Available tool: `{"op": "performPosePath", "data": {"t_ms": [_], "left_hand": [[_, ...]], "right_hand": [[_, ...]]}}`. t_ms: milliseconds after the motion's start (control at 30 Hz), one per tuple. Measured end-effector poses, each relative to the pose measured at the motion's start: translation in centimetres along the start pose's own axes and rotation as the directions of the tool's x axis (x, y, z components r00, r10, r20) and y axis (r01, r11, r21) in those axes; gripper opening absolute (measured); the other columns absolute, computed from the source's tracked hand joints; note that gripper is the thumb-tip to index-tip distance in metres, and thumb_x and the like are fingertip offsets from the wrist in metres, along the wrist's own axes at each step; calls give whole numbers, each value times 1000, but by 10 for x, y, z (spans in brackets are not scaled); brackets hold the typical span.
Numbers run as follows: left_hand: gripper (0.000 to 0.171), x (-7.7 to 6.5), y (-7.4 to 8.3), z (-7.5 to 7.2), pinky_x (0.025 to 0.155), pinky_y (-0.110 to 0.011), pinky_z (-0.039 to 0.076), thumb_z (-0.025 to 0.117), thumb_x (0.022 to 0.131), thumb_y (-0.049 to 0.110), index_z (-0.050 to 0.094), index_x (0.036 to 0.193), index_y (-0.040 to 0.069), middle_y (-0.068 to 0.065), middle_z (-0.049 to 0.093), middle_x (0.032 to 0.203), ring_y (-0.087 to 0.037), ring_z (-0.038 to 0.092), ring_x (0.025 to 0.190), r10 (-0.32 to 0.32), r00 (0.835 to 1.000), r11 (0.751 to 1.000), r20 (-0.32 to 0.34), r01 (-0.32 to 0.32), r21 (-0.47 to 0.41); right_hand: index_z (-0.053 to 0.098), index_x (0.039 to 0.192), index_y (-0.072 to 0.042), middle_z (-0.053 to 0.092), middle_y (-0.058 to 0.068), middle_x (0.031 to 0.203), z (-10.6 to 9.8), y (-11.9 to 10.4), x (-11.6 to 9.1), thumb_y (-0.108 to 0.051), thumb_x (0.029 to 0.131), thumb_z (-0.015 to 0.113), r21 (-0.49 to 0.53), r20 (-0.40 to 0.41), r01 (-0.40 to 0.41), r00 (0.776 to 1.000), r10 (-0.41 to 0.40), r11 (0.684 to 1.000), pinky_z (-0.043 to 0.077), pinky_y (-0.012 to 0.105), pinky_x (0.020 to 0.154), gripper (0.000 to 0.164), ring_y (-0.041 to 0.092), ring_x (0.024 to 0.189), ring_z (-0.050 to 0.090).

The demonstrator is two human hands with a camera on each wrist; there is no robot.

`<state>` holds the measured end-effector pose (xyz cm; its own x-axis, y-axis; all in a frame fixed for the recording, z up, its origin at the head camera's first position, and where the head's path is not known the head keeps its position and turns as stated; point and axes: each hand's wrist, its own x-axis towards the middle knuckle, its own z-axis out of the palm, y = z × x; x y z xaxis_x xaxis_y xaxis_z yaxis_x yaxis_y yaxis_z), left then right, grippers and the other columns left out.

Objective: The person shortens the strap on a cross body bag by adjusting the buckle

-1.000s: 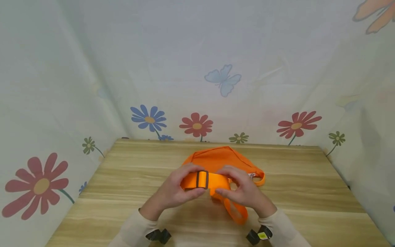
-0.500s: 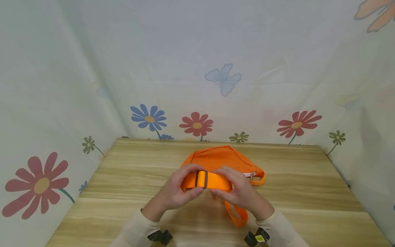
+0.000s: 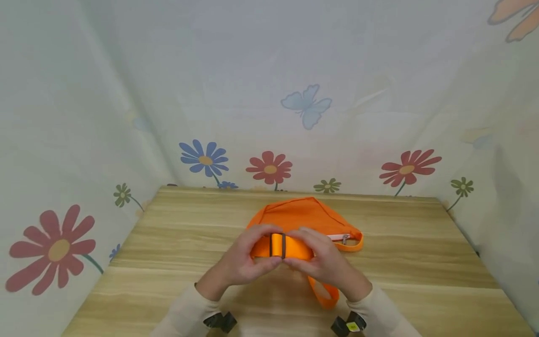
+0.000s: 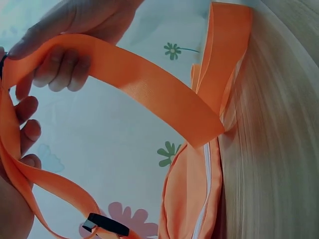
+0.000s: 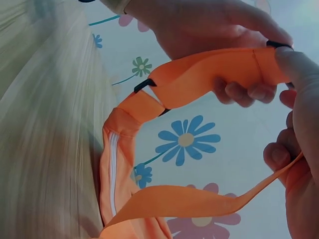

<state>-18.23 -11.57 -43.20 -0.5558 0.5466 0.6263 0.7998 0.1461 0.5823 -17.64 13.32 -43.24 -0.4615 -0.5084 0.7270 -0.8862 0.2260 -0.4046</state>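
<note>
An orange waist bag lies on the table behind both hands, its white zipper facing forward. Raised in front of it is the bag's orange strap, which passes through a black slide buckle. My left hand grips the strap at the buckle's left side, fingers above and thumb below. From the right, my right hand pinches the strap close beside the buckle. A second black buckle sits lower on the strap, towards the bag. The palms are partly hidden.
A strap loop hangs below my right hand. The wood-grain table extends to both sides. Behind it hangs a pale curtain printed with flowers and butterflies. Dark wrist devices are worn at the cuffs.
My right hand has shifted left along the strap up to the buckle. A fold of strap under its thumb is no longer visible, and more of the zipper shows. The left hand barely moved.
</note>
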Motion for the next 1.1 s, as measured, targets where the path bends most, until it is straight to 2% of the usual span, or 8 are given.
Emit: {"op": "performPosePath", "data": {"t_ms": [100,200,367,500,633,767,900,1100], "left_hand": [[48,-1,1,1,98,-32,60,79,97,25,57,138,12,-5,69,127,-18,66,109,-39,999,999,12,39,-5],[45,-2,1,0,96,-30,60,76,99,29,56,136,14,-4,68,124,-17,64,106,-57,998,998,13,57,-7],[43,-6,0,-2,92,-29,59,75,98,20,56,136,12,-6,69,118,-16,64,101,-53,999,998,-8,53,-14],[45,-7,-2,-5,87,-29,60,73,98,13,52,137,6,-9,67,112,-17,63,97,-24,999,998,-35,22,-55],[45,-8,-4,-6,87,-28,60,71,101,13,50,139,4,-9,65,113,-17,63,97,-5,1000,995,-28,2,-98],[45,-8,-7,-3,90,-29,59,70,102,13,48,140,5,-10,63,114,-18,62,101,-4,1000,990,-13,2,-141],[45,-8,-9,-1,88,-29,60,69,103,13,46,140,2,-10,61,113,-19,62,99,-4,1000,983,-10,2,-184],[46,-7,-10,2,86,-29,61,68,102,9,44,141,3,-10,59,110,-18,63,95,6,1000,974,5,-5,-228]], "right_hand": [[67,130,-2,71,9,110,0,-4,1,-38,102,75,-38,18,-12,1000,13,999,57,15,72,46,13,84,63],[68,130,-4,71,6,109,-1,-7,3,-29,95,85,-72,38,-26,999,29,997,57,15,74,46,13,85,62],[67,133,-6,72,4,114,-4,-7,-1,-20,86,93,-74,34,-63,997,66,995,58,17,76,55,12,89,64],[68,134,-7,71,2,113,-9,-4,-7,-27,92,89,-67,-6,-72,997,72,995,55,15,75,51,10,87,62],[67,135,-6,68,1,109,-13,-1,-11,-33,100,80,-24,-21,-49,999,48,999,51,13,72,46,8,84,57],[66,135,-5,67,3,109,-12,0,-14,-30,101,79,13,-22,-41,999,41,999,53,14,72,45,9,85,57],[65,135,-5,69,6,111,-8,0,-14,-27,100,80,30,-38,-41,998,42,999,56,17,72,44,11,85,59],[64,133,-3,71,10,113,-1,1,-12,-32,103,75,51,-56,-27,998,29,998,55,17,72,42,13,85,60]]}}
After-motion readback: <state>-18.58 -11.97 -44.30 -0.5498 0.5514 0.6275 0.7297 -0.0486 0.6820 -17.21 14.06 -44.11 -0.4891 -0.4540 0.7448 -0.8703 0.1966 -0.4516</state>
